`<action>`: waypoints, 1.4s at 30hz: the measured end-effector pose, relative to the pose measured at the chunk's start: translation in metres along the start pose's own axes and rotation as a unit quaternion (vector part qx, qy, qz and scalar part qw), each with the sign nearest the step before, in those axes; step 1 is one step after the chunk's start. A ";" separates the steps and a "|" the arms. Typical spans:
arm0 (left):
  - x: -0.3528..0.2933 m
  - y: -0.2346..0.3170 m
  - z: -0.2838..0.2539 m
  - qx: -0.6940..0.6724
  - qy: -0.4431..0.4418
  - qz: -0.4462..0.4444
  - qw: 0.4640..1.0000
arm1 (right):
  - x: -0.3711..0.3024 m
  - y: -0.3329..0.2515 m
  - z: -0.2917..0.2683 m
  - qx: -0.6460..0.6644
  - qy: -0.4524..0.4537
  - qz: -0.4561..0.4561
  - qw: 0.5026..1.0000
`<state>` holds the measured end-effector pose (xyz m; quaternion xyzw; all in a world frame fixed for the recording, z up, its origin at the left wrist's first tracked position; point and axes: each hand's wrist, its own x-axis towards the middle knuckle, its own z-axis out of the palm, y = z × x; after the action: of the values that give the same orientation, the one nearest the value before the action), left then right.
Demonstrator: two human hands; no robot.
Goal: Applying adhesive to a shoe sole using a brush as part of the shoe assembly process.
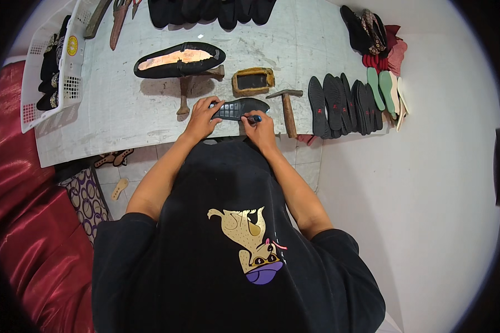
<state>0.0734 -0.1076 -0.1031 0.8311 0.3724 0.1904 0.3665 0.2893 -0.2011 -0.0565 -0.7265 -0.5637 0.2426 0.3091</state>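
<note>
A black shoe sole (228,110) with a grid of hollows lies at the near edge of the worktable. My left hand (201,120) is closed on its left end, thumb and fingers on the rim. At the sole's right part, my right hand (260,130) grips a short dark tool with a blue end (254,119); its exact kind is unclear. Just beyond my hands, a black shoe (216,54) with a pale, shiny inside rests on a rusty metal shoe anvil (184,94).
A yellowish-rimmed dish (254,91) and a hammer (288,114) lie to the right, before rows of black soles (333,102) and green insoles (374,89). A white basket (70,75) of shoes stands left, near pincers (119,22). More black shoes (205,10) line the far side.
</note>
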 end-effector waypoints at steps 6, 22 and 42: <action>0.000 -0.002 0.001 0.002 -0.008 0.000 1.000 | 0.007 0.017 -0.021 0.085 0.010 0.085 0.993; 0.001 0.002 -0.001 -0.001 -0.013 -0.008 1.000 | 0.003 0.022 -0.017 -0.018 0.049 -0.011 0.999; 0.002 0.006 -0.002 -0.004 -0.002 -0.019 1.000 | 0.032 0.016 -0.016 0.054 0.008 0.002 0.999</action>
<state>0.0759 -0.1077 -0.0974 0.8228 0.3867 0.1834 0.3740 0.3192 -0.1755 -0.0570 -0.7120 -0.5458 0.2671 0.3517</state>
